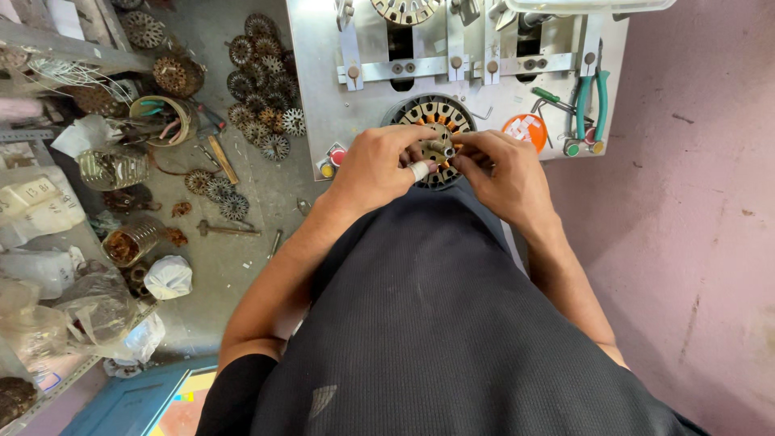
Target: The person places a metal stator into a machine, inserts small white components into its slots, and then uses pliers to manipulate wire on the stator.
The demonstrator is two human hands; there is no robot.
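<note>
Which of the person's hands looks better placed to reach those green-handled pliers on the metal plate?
Probably the right hand: the green-handled pliers lie on its side of the metal plate, while the left hand would cross over the stator.

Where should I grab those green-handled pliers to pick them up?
Best by the two green handles of the pliers, I'd say. They lie flat on the metal worktop with handles pointing away from the person and jaws nearest, by the orange lid. Come from above, closing around both handles together; the right hand is closer.
</note>
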